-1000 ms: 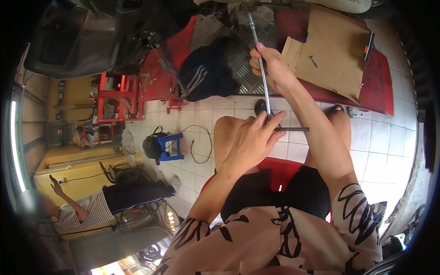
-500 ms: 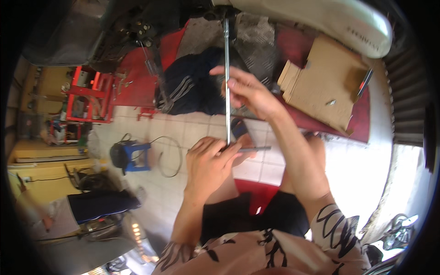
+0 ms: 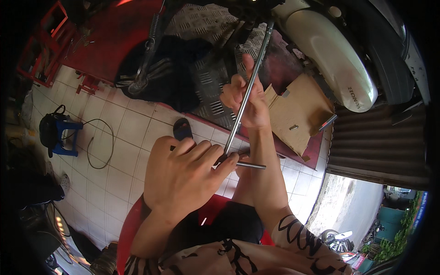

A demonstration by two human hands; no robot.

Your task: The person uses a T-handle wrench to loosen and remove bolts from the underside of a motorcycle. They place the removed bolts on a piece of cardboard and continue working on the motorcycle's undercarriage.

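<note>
A long T-handle wrench [image 3: 250,87] slants from my lap up to the dark underside of a motorbike [image 3: 252,13], where its far end is hard to make out. My left hand [image 3: 183,178] is closed over the crossbar, part of which sticks out to the right. Farther along, my right hand [image 3: 250,103] is around the shaft with a loose hold, one finger stretched upward and the others curled. The shaft crosses in front of its palm. A pale rounded motorbike part [image 3: 327,57] is to the right of the shaft.
Cardboard [image 3: 298,114] with a small metal piece lies on the red platform at right. Dark cloth [image 3: 160,78] lies beneath a spring [image 3: 153,30]. A blue stool [image 3: 68,137] with a cable stands on the tiles at left, below a red tool rack [image 3: 39,62].
The view has turned, so the wrench now slants to the upper right instead of standing straight. My left hand stays on the crossbar; my right hand has turned, palm showing, along the shaft.
</note>
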